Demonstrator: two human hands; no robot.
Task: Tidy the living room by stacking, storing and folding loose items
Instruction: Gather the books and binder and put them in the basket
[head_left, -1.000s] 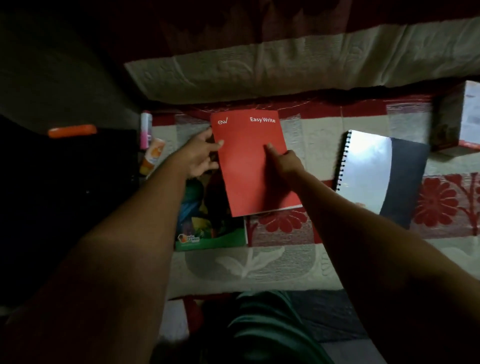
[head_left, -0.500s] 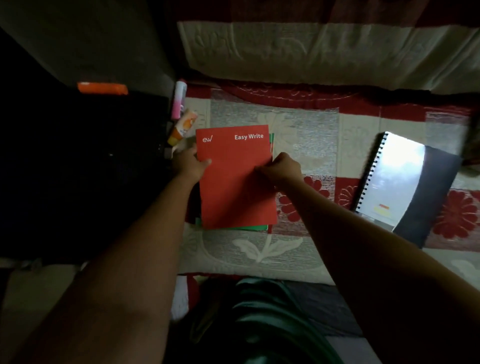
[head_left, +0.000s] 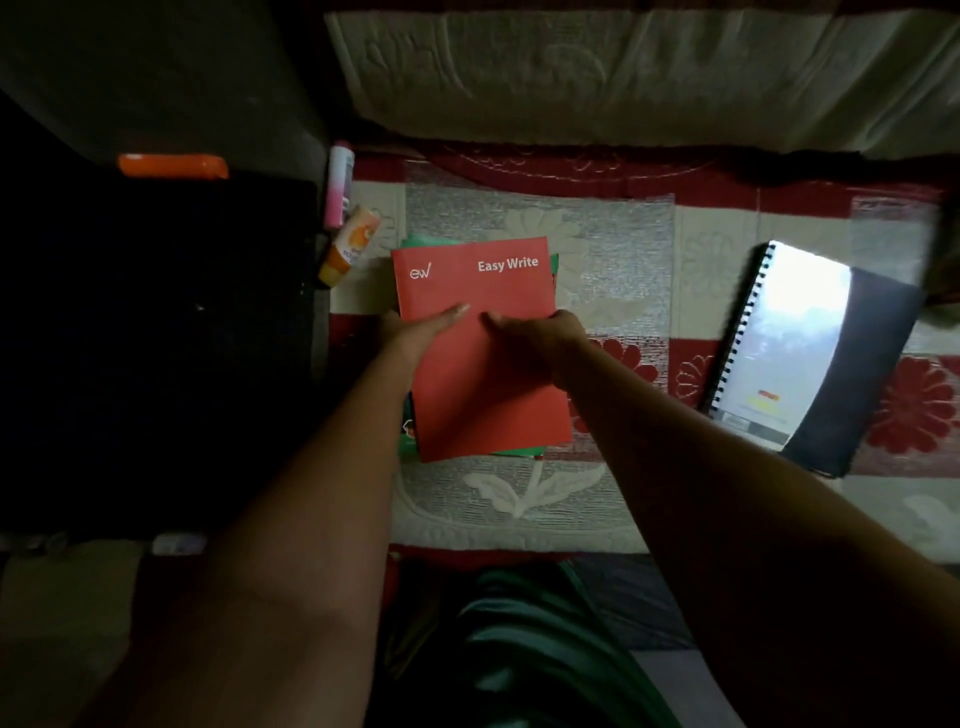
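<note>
A red "Easy Write" notebook (head_left: 483, 415) lies on top of a green book (head_left: 519, 451), of which only thin edges show, on a floral red and cream bedspread (head_left: 608, 249). My left hand (head_left: 421, 332) comes in over the notebook's left edge, its fingers laid straight across the cover. My right hand (head_left: 540, 338) rests on the cover from the right edge, fingertips pointing left and nearly meeting the left hand. A spiral-bound book (head_left: 789, 338) with a shiny clear cover and a dark back lies to the right, apart from the stack.
A pink tube (head_left: 338, 187) and an orange-capped tube (head_left: 353, 244) lie at the bedspread's left border, close to the stack. Left of them is a dark surface (head_left: 156, 338) with an orange object (head_left: 171, 166) on its far edge. A cream quilted roll (head_left: 623, 78) runs along the back.
The red notebook has been moved left and down onto the green book, covering it. Both hands shifted from the notebook's edges onto its cover.
</note>
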